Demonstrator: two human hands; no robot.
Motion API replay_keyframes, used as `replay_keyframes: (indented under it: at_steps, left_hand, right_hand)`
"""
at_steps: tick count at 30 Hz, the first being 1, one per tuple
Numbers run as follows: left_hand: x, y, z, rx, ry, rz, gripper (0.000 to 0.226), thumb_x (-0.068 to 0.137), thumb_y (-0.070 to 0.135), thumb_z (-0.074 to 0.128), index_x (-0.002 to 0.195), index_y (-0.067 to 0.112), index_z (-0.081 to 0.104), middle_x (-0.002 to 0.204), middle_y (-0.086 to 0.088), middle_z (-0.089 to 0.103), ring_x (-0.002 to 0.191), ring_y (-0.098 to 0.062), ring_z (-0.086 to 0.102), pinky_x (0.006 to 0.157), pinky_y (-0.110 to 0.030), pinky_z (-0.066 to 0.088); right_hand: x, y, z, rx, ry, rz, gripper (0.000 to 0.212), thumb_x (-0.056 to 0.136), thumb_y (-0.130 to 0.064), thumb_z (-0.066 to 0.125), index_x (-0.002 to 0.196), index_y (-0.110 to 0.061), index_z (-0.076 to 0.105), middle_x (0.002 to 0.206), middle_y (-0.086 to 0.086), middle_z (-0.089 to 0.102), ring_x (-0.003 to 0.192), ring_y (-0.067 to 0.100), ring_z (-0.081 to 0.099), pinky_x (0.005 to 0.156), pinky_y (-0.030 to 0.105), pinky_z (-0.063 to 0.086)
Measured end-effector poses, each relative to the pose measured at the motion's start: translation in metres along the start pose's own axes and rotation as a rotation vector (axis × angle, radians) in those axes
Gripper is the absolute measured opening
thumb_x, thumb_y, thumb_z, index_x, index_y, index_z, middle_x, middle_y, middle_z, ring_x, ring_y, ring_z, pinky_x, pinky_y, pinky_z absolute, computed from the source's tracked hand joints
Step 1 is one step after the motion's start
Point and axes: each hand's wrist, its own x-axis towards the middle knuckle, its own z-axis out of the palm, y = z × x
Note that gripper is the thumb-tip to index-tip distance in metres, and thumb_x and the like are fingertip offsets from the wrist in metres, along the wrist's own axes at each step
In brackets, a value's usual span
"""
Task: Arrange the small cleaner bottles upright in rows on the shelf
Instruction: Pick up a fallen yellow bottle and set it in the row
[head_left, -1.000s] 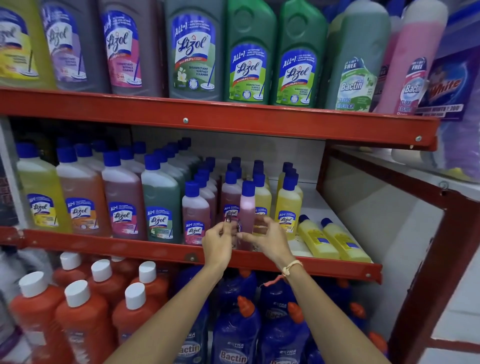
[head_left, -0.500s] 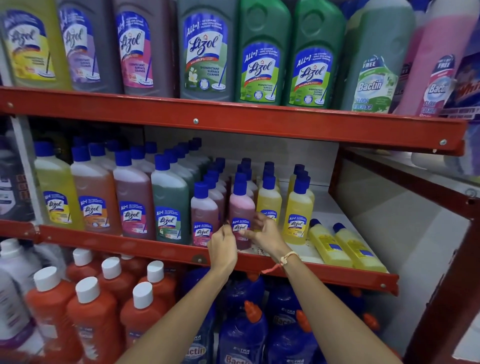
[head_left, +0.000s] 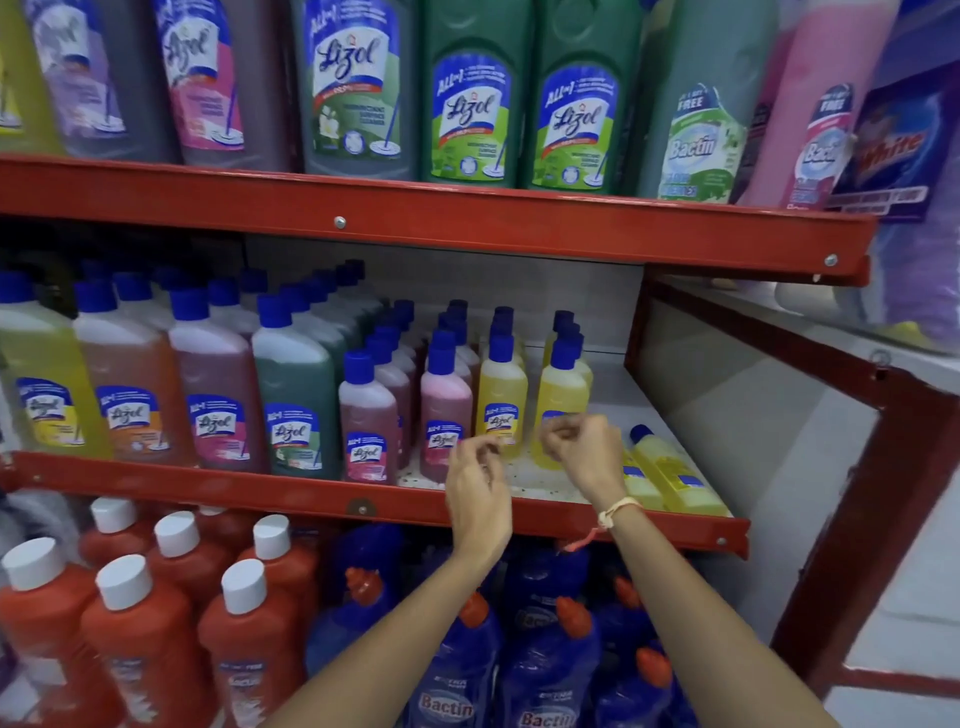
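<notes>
Small blue-capped cleaner bottles stand upright in rows on the middle shelf (head_left: 260, 488). The front ones are a mauve bottle (head_left: 366, 415), a pink bottle (head_left: 444, 400) and two yellow bottles (head_left: 501, 395) (head_left: 558, 389). At the right end, two yellow bottles (head_left: 670, 473) lie flat on their sides. My left hand (head_left: 478, 488) hovers just right of the pink bottle, fingers loosely curled and apart, holding nothing. My right hand (head_left: 584, 452) is curled in a loose fist in front of the rightmost upright yellow bottle, empty, just left of the lying bottles.
Larger Lizol bottles (head_left: 218, 395) fill the left of the same shelf. Big jugs (head_left: 467, 93) stand on the shelf above, red bottles (head_left: 135, 623) and blue Bactin bottles (head_left: 545, 665) below. A red frame post (head_left: 857, 519) bounds the right side. Bare white shelf (head_left: 613, 379) lies behind the lying bottles.
Both hands have let go of the pink bottle, which now stands at the front of its row. The right hand has shifted right toward the lying yellow bottles. The camera moved closer.
</notes>
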Motion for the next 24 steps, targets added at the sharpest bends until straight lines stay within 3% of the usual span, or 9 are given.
replay_keyframes:
  at_steps: [2,4,7,11,15,17,19,21,24]
  left_hand:
    - [0.006,0.008,0.024,0.039,-0.146,-0.054,0.021,0.09,0.01,0.046,0.102,0.012,0.063,0.104,-0.003,0.065,0.097,-0.021,0.061,0.082,-0.026,0.045]
    - [0.015,0.01,0.053,0.071,-0.295,-0.176,0.022,0.089,0.012,0.048,0.098,0.01,0.068,0.102,-0.009,0.071,0.096,-0.026,0.065,0.084,-0.035,0.053]
    - [0.026,0.006,0.092,0.098,-0.44,-0.39,0.022,0.081,0.015,0.054,0.09,0.002,0.069,0.099,-0.021,0.072,0.092,-0.037,0.068,0.081,-0.046,0.058]
    - [0.031,0.009,0.127,0.068,-0.553,-0.491,0.026,0.07,0.02,0.069,0.089,0.003,0.064,0.101,-0.023,0.07,0.093,-0.038,0.068,0.082,-0.048,0.058]
    - [0.033,0.017,0.141,0.011,-0.613,-0.539,0.051,0.059,0.017,0.081,0.103,0.002,0.062,0.106,-0.018,0.069,0.096,-0.034,0.067,0.082,-0.048,0.058]
    - [0.031,0.022,0.138,-0.027,-0.591,-0.533,0.042,0.058,0.013,0.082,0.094,0.002,0.062,0.101,-0.015,0.069,0.096,-0.03,0.066,0.083,-0.044,0.057]
    - [0.027,0.028,0.132,-0.054,-0.57,-0.506,0.029,0.06,0.011,0.082,0.074,0.009,0.057,0.089,-0.01,0.065,0.089,-0.025,0.062,0.08,-0.037,0.055]
    - [0.023,0.032,0.128,-0.055,-0.552,-0.448,0.025,0.063,0.008,0.081,0.074,0.008,0.059,0.081,-0.006,0.064,0.084,-0.023,0.06,0.079,-0.035,0.053]
    - [0.017,0.035,0.12,-0.115,-0.534,-0.374,0.046,0.061,0.002,0.082,0.104,0.0,0.066,0.097,-0.011,0.071,0.091,-0.026,0.067,0.085,-0.039,0.057]
  right_hand:
    - [0.006,0.013,-0.03,-0.232,0.171,0.043,0.015,0.083,-0.009,0.061,0.084,-0.009,0.077,0.089,0.015,0.076,0.087,0.032,0.07,0.078,0.035,0.053]
    - [0.013,0.025,-0.056,-0.425,0.209,0.125,0.025,0.087,-0.005,0.049,0.099,0.002,0.07,0.106,0.027,0.069,0.101,0.042,0.063,0.08,0.039,0.05]
    - [0.022,0.036,-0.07,-0.55,0.073,0.219,0.03,0.091,0.001,0.041,0.115,0.009,0.057,0.124,0.03,0.059,0.116,0.043,0.056,0.091,0.041,0.046]
    - [0.038,0.042,-0.073,-0.612,-0.04,0.229,0.034,0.092,-0.001,0.042,0.124,0.007,0.051,0.132,0.027,0.054,0.124,0.04,0.051,0.096,0.039,0.044]
    - [0.046,0.053,-0.077,-0.557,-0.144,0.258,0.028,0.089,-0.004,0.05,0.115,0.006,0.053,0.127,0.023,0.057,0.12,0.038,0.053,0.092,0.037,0.045]
    - [0.048,0.058,-0.082,-0.484,-0.142,0.28,0.01,0.084,-0.008,0.057,0.083,-0.001,0.05,0.099,0.015,0.062,0.104,0.035,0.057,0.078,0.035,0.045]
    - [0.047,0.06,-0.086,-0.361,-0.118,0.336,0.034,0.079,-0.013,0.065,0.063,-0.01,0.035,0.069,0.004,0.045,0.085,0.029,0.051,0.064,0.033,0.043]
    - [0.042,0.057,-0.091,-0.201,-0.096,0.392,0.038,0.075,-0.021,0.074,0.062,-0.011,0.04,0.068,0.006,0.049,0.078,0.028,0.053,0.071,0.041,0.051]
    - [0.028,0.049,-0.097,0.029,-0.096,0.4,0.031,0.069,-0.026,0.082,0.071,-0.005,0.059,0.083,0.014,0.063,0.084,0.029,0.062,0.087,0.049,0.053]
